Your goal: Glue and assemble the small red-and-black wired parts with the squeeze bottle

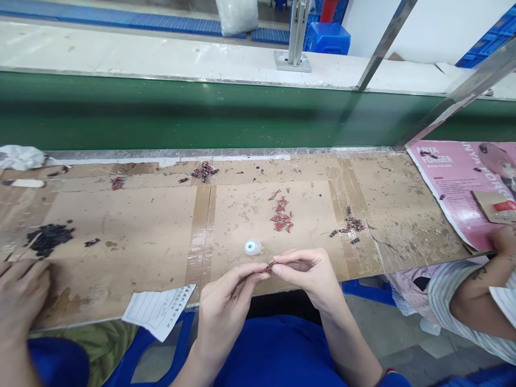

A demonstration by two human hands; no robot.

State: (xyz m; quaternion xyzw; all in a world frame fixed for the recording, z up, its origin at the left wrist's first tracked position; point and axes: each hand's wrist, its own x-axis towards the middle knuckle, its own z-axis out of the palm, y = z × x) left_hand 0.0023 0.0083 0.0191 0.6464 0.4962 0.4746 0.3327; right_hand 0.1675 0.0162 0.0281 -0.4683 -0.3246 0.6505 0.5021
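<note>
My left hand [226, 298] and my right hand [308, 274] meet at the near edge of the cardboard-covered bench [153, 226]. Both pinch one small red and dark part [269, 265] between their fingertips. Just beyond the fingers lies a small white round piece with a blue centre [252, 247]. Farther up the bench sits a loose heap of several small red parts [281, 216].
Dark part heaps lie at left [49, 238], top centre [203, 171] and right [351, 226]. A lined paper slip [158, 309] hangs off the near edge. Other people's hands show at far left [20, 301] and far right [503, 242], by a pink poster [455, 183]. A green conveyor belt [201, 115] runs behind.
</note>
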